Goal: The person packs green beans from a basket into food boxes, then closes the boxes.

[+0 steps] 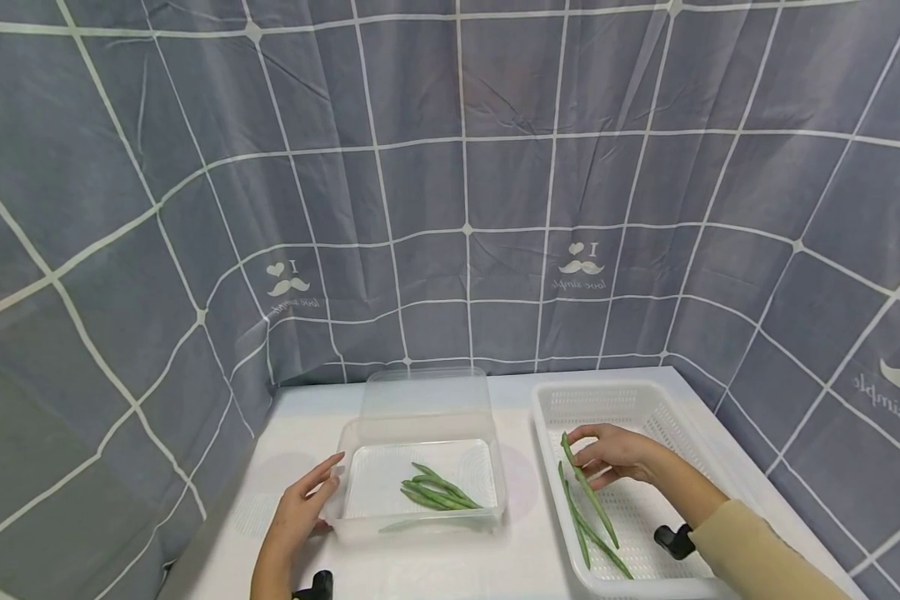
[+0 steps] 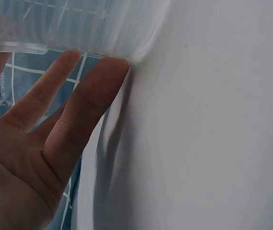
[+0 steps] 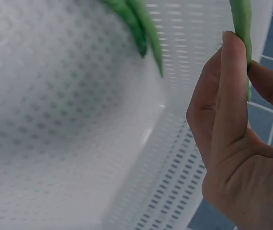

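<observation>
My right hand [image 1: 617, 452] pinches one green bean [image 1: 589, 492] between thumb and fingers, over the white perforated basket [image 1: 543, 417]. In the right wrist view the held bean [image 3: 242, 24] stands nearly upright between the fingertips. Two other green beans [image 1: 598, 540] lie along the basket's left side. At the left, my left hand [image 1: 297, 508] touches the side of a clear plastic container [image 1: 342, 492] with fingers spread and extended. Its fingertips meet the container's rim [image 2: 40, 49] in the left wrist view. Several green beans [image 1: 437, 490] lie together inside the container.
The container's transparent lid [image 1: 426, 393] stands out behind it. Both containers rest on a white table [image 1: 521, 550], the basket near its right edge. A grey checked curtain [image 1: 465, 183] surrounds the table at the back and sides.
</observation>
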Tool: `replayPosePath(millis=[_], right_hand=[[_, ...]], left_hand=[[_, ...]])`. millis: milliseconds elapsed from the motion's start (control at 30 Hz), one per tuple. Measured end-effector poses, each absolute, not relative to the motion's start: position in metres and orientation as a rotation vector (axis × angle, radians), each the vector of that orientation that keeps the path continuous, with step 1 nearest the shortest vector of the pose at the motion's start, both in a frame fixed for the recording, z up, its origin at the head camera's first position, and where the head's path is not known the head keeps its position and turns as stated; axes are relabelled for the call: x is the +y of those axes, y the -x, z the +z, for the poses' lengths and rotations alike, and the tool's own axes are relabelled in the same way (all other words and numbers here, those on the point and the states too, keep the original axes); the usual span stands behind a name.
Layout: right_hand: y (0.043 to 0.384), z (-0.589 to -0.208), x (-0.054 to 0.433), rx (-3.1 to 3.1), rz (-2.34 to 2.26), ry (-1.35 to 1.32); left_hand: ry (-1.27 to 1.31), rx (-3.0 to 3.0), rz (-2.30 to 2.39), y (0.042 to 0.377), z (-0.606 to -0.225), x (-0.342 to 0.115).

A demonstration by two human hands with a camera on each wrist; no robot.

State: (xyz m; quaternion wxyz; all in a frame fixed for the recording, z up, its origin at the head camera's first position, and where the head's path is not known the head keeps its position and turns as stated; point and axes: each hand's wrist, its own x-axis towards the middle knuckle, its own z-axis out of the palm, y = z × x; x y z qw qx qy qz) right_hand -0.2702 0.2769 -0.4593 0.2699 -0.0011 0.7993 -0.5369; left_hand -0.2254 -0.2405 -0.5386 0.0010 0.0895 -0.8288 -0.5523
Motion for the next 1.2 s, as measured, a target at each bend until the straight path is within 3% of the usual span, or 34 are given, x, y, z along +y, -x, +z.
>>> replayPosePath(millis=[467, 1200], right_hand=[[0.29, -0.431, 0.239, 2.063, -1.542, 0.151], [0.316, -0.423, 0.117, 1.964, -1.654, 0.252]], left_hand=[[-0.289, -2.593, -1.727, 0.226, -0.539, -0.241], [-0.305, -2.589, -1.749, 0.227, -0.538, -0.24]])
